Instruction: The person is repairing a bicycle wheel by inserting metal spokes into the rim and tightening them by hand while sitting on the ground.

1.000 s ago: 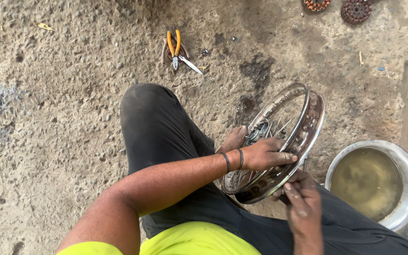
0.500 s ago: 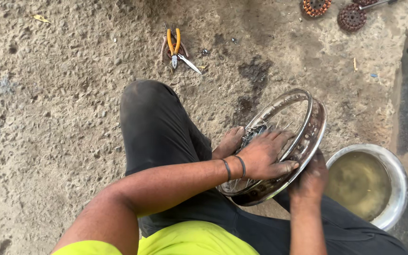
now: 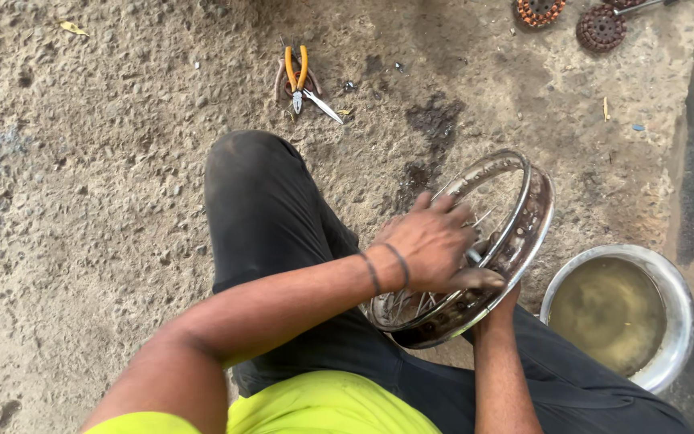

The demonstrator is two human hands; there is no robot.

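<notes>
Head view — the only view. The landmark is the wheel rim [image 3: 475,249], a worn spoked metal ring propped on edge against the person's dark-trousered knee [image 3: 267,201]. Its plane tilts away from the body, and its long span runs from lower left, near the lap, to upper right.

The left hand [image 3: 431,245] lies on the near upper face of the wheel rim, fingers spread wide over the spokes and thumb pressed to the metal edge. It is flat on the ring, not closed round it. The right hand [image 3: 501,301] comes up from below the wheel rim; only the wrist and a part of the hand show, so its grip cannot be told. It appears to touch the lower edge. The left hand is the nearer to the hub area — the right is at the bottom edge.

Right of the wheel rim, just beside it, stands a steel bowl [image 3: 680,321] of cloudy liquid. Beyond the wheel rim, well apart on the rough ground [image 3: 82,161], lie orange-handled pliers [image 3: 297,76]. Farther up right are two rusty sprockets [image 3: 600,28].
</notes>
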